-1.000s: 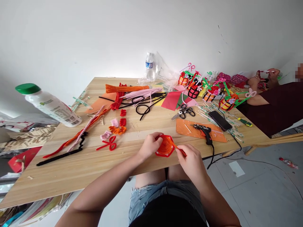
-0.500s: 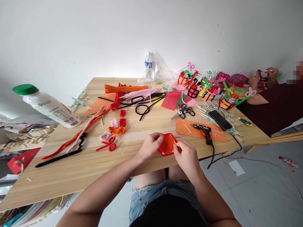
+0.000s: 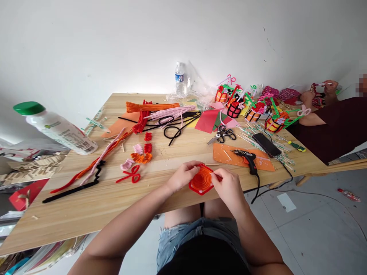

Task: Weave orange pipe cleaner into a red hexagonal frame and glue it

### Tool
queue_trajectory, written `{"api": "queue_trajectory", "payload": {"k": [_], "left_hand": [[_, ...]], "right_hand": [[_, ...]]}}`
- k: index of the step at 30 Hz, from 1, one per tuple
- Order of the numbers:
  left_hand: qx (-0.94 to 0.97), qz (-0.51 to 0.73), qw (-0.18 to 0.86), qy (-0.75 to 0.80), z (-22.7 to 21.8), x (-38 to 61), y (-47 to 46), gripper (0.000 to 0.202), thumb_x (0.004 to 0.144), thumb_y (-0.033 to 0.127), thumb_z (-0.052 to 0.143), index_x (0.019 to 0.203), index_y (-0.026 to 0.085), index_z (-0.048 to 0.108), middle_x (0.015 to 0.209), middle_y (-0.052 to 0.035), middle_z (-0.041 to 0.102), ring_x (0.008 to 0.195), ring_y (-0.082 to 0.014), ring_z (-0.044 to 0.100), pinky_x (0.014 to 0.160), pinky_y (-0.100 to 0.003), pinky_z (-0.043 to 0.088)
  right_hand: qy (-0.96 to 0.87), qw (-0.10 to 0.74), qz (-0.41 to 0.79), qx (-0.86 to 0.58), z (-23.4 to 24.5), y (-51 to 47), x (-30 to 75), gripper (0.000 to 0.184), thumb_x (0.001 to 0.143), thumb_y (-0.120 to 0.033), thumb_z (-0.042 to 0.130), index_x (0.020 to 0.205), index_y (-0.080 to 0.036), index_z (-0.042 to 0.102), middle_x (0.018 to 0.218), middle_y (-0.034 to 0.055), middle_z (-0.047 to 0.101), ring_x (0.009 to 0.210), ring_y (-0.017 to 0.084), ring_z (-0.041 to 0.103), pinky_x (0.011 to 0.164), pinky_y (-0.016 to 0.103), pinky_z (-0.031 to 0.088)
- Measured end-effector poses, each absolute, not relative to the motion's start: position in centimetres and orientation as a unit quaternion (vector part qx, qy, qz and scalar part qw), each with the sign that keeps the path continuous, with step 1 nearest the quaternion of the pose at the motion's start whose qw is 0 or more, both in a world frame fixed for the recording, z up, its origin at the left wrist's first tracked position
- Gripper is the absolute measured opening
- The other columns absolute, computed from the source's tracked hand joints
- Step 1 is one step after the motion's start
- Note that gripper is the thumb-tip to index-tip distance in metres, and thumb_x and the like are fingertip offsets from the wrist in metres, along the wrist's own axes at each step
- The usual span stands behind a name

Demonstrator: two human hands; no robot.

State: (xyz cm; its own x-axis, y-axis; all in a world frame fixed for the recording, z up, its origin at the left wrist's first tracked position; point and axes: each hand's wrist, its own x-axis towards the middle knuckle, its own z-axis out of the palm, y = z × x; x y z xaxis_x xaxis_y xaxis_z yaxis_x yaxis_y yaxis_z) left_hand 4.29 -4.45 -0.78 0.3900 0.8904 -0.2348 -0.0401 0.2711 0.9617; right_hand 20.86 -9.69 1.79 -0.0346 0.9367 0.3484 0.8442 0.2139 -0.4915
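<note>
Between my hands is a coiled orange pipe-cleaner disc (image 3: 201, 179) with a red, angular pipe-cleaner rim, held over the table's front edge. My left hand (image 3: 185, 175) pinches its upper left side. My right hand (image 3: 227, 183) closes on the rim at the right. Small pale spots show along the rim. To the left lies a red pipe-cleaner bow (image 3: 132, 175), near an orange crimped piece (image 3: 141, 157) and pink and red crimped pieces. A black hot glue gun (image 3: 246, 157) rests on an orange sheet (image 3: 218, 153) to the right.
Scissors (image 3: 222, 134), a phone (image 3: 266, 145) and paper-wrapped sticks lie right of centre. Several decorated pipe-cleaner baskets (image 3: 234, 110) stand behind. Bundled pipe cleaners (image 3: 153, 107) lie at the back. A white bottle (image 3: 61, 130) leans at left. Another person's hands (image 3: 329, 87) work at far right.
The disc has turned and tilted slightly between my hands, its lower corner now nearer to me. Both hands keep hold of it, with small finger shifts.
</note>
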Motion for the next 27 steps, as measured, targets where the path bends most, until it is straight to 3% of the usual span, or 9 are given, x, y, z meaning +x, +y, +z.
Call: {"api": "queue_trajectory", "payload": {"k": [7,27], "left_hand": [[0.497,0.348,0.650,0.458,-1.0,4.5,-4.4,0.029,0.074,0.030,0.058,0.094,0.012,0.067,0.081,-0.0056,0.071,0.064,-0.0142,0.062,0.061,-0.025,0.048],[0.489,0.350,0.646,0.470,-0.8,4.9,-5.0,0.018,0.073,0.019,0.052,0.087,0.013,0.062,0.071,-0.0026,0.064,0.056,-0.0098,0.056,0.050,-0.019,0.045]], "right_hand": [[-0.699,0.319,0.108,-0.630,1.9,-10.2,20.8,0.011,0.083,-0.022,0.053,0.071,-0.021,0.053,0.058,-0.0016,0.061,0.049,0.012,0.054,0.052,0.023,0.038],[-0.750,0.199,-0.016,-0.631,2.7,-10.3,18.9,0.018,0.077,-0.009,0.051,0.064,-0.020,0.051,0.058,0.0007,0.061,0.052,0.014,0.054,0.053,0.026,0.030]]}}
